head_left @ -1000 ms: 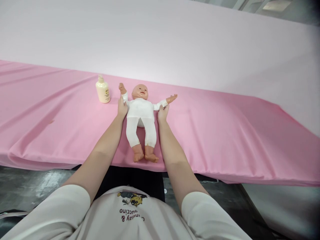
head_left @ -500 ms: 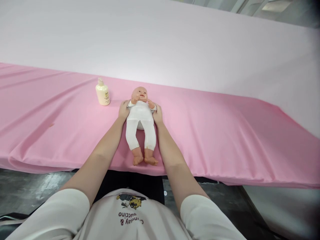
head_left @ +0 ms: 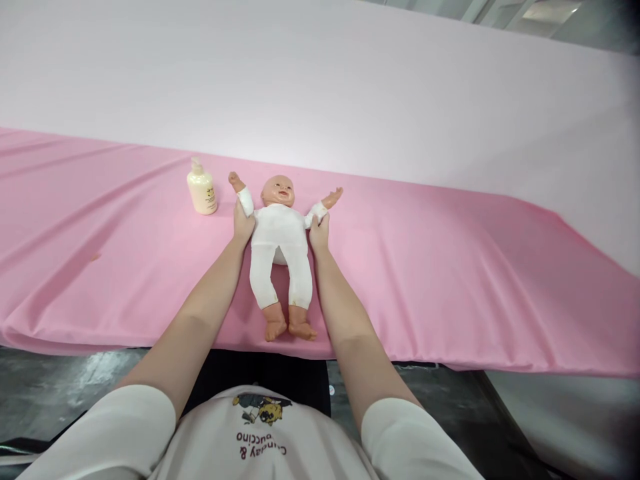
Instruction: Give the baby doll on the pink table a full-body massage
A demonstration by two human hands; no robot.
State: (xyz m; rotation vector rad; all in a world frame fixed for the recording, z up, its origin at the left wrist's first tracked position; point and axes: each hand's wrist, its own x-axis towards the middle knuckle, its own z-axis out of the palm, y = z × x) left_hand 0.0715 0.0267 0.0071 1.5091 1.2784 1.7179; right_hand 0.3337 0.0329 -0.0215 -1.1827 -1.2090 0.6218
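Note:
A baby doll with a white cloth body and bare plastic head, hands and feet lies on its back, feet toward me. Both its arms are spread out to the sides. My left hand is closed round the doll's arm on the left, near the elbow. On the other side, my right hand grips the doll's other arm, thumb upward. Some of my fingers are hidden behind the doll's sleeves.
A cream pump bottle stands upright left of the doll. Pink cloth with folds covers the table, its front edge close to my body. Behind it rises a plain white wall.
The doll's arms have swung outward from its chest, out to both sides, with my hands on them. My hands have moved slightly apart. The bottle stands as before.

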